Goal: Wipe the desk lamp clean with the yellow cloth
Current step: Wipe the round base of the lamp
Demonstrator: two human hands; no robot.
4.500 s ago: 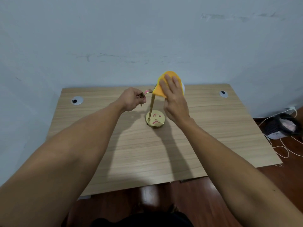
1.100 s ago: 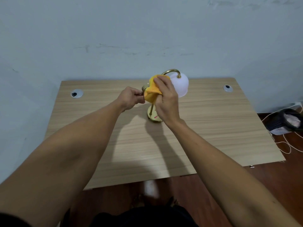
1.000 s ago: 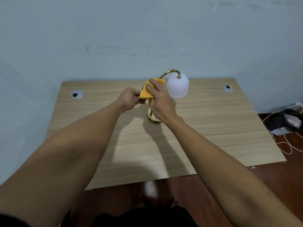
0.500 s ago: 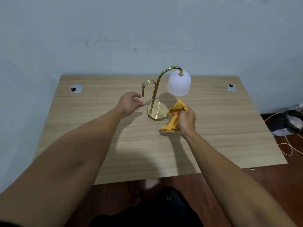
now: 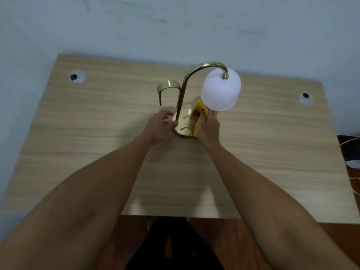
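A brass desk lamp stands mid-desk: a curved stem [image 5: 182, 98], a small hook arm [image 5: 168, 87], a white frosted shade [image 5: 221, 89] and a round gold base [image 5: 184, 125] with red marks on it. My right hand [image 5: 208, 127] grips the yellow cloth [image 5: 199, 115] and presses it against the right side of the base, under the shade. My left hand [image 5: 159, 126] rests against the left edge of the base, its fingers curled at the foot of the stem.
The lamp stands on a light wooden desk [image 5: 97, 152] against a pale blue wall. Round cable holes sit at back left [image 5: 76, 76] and back right [image 5: 305, 97]. White cables [image 5: 350, 141] and dark floor lie to the right.
My right hand has carried the cloth from the desk beside the base up onto the base's right edge. My left hand has closed in on the base. The camera has leaned closer.
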